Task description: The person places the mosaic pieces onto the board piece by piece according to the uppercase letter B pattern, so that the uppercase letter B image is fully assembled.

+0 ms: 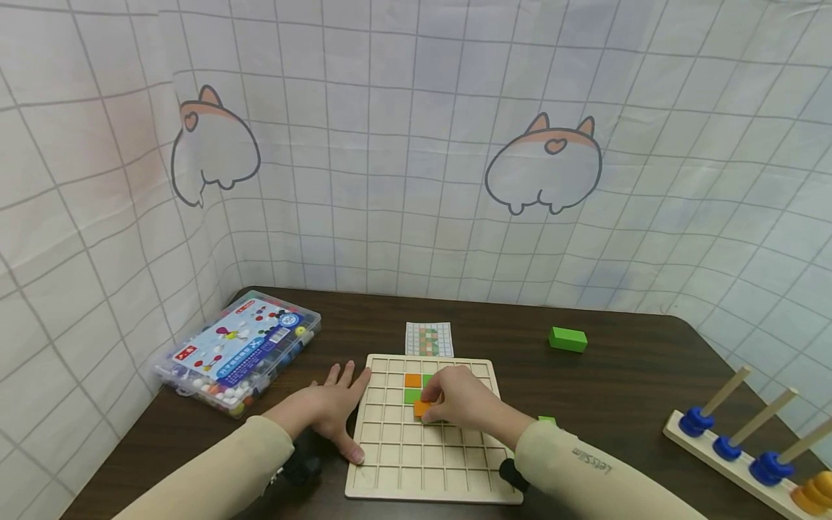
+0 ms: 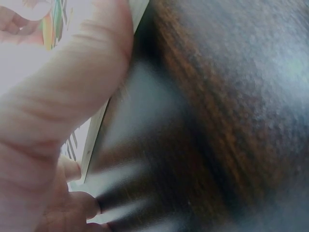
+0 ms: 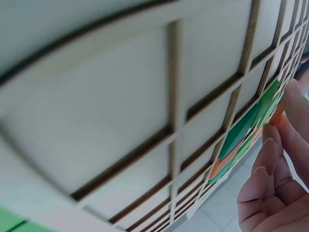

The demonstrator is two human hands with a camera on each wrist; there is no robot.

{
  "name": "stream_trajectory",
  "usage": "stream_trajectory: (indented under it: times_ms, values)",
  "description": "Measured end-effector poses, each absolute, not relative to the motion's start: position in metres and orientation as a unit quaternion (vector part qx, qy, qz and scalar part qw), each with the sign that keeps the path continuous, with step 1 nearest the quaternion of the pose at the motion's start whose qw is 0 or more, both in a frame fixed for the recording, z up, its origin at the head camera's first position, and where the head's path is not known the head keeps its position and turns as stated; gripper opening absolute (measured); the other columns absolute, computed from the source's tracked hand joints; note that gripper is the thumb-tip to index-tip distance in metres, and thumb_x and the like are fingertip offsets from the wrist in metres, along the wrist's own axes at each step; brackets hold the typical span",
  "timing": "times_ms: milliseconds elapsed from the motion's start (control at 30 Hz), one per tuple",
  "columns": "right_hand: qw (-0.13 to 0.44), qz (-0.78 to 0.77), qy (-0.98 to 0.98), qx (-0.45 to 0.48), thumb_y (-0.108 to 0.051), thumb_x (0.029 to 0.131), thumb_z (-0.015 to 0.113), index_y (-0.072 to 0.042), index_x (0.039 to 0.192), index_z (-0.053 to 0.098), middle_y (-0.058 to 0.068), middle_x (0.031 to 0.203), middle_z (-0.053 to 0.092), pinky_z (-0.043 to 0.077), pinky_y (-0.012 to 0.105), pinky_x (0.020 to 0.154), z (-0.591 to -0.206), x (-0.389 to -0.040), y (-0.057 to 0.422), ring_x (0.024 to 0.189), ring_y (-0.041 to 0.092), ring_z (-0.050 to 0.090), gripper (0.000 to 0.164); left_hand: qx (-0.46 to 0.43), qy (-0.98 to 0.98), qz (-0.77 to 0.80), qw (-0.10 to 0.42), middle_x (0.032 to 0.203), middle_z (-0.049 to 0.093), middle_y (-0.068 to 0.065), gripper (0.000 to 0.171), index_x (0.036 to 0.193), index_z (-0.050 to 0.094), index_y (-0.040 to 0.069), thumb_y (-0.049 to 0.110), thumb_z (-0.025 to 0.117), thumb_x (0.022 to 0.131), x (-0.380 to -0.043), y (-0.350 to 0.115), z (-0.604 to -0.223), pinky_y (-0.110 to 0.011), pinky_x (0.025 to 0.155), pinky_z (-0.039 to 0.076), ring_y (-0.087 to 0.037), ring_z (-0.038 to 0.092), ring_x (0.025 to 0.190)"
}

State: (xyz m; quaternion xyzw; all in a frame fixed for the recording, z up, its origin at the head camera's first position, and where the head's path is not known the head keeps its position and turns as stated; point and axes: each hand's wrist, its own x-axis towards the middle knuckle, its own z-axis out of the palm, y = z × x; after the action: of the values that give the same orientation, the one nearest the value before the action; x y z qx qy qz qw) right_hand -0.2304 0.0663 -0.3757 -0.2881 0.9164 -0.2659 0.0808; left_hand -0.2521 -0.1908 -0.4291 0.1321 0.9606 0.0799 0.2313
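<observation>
A wooden grid board lies on the dark table. My left hand rests with spread fingers at its left edge, the thumb on the lower left rim. Over the middle of the board, my right hand pinches an orange square tile between thumb and fingers. Just above that tile, an orange tile and a green tile sit in the grid; another green tile is partly hidden by my right hand. The right wrist view shows green and orange tiles near my fingertips. A printed pattern card lies behind the board.
At the left is a clear plastic box of small coloured parts. A green block lies at the back right. On the right stands a wooden peg rack with blue and orange rings. Something green is partly hidden behind my right forearm.
</observation>
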Motion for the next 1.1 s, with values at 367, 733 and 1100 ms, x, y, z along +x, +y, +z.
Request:
stream_trajectory:
  times_ms: [367,733,1100]
  values:
    - [0.081,-0.251,0.919,-0.292,-0.011,0.078,0.089,-0.003,0.092,0.08,0.005,0.091,0.078,0.057,0.037,0.08,-0.376,-0.227,0.056,0.087,0.018,0.069,0.019,0.132,0.958,0.093,0.239,0.17,0.003,-0.029,0.136,0.164,0.01,0.006,0.054,0.092,0.067,-0.218,-0.176,-0.378,-0.075,0.116,0.02,-0.052,0.004,0.156]
    - [0.075,-0.237,0.924,-0.289,-0.012,0.079,0.089,-0.005,0.093,0.08,0.003,0.091,0.078,0.058,0.031,0.079,-0.381,-0.227,0.05,0.088,0.016,0.07,0.018,0.13,0.96,0.087,0.234,0.172,-0.001,-0.022,0.154,0.166,0.006,0.017,0.078,0.085,0.049,-0.248,-0.189,-0.423,-0.076,0.116,0.018,-0.048,0.0,0.158]
    - [0.055,-0.217,0.931,-0.289,-0.012,0.079,0.088,-0.005,0.09,0.082,0.002,0.088,0.079,0.057,0.028,0.075,-0.379,-0.223,0.046,0.087,0.016,0.072,0.014,0.133,0.958,0.083,0.242,0.171,-0.005,-0.023,0.155,0.166,0.002,0.019,0.078,0.086,0.05,-0.252,-0.191,-0.427,-0.076,0.116,0.016,-0.049,-0.003,0.157]
